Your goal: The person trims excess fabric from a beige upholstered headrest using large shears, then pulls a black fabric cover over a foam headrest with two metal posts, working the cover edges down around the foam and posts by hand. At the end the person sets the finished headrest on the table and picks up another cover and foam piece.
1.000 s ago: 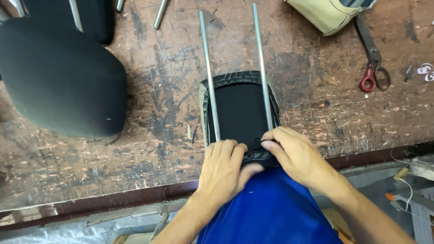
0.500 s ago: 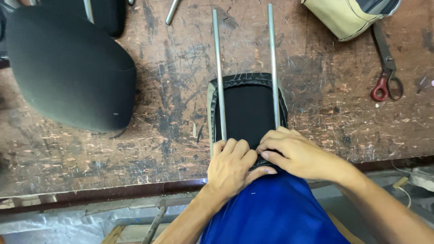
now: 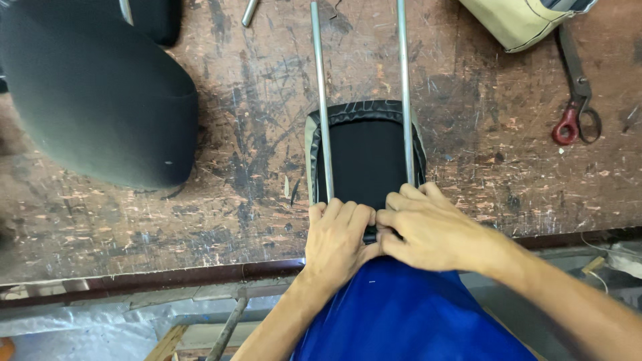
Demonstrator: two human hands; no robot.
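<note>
Over the last second the view has drawn in and both hands have closed together at the near edge of the black headrest pad (image 3: 366,160), so the work now concentrates on that lower seam. The left hand (image 3: 340,241) lies curled, knuckles up, pressing on the pad's edge; the right hand (image 3: 435,230) pinches the cover material beside it, fingertips touching the left. The pad lies flat on the scarred wooden surface (image 3: 254,134) near its front edge, with two metal rods (image 3: 321,100) running away from it and its cover wrinkled at the far rim.
</note>
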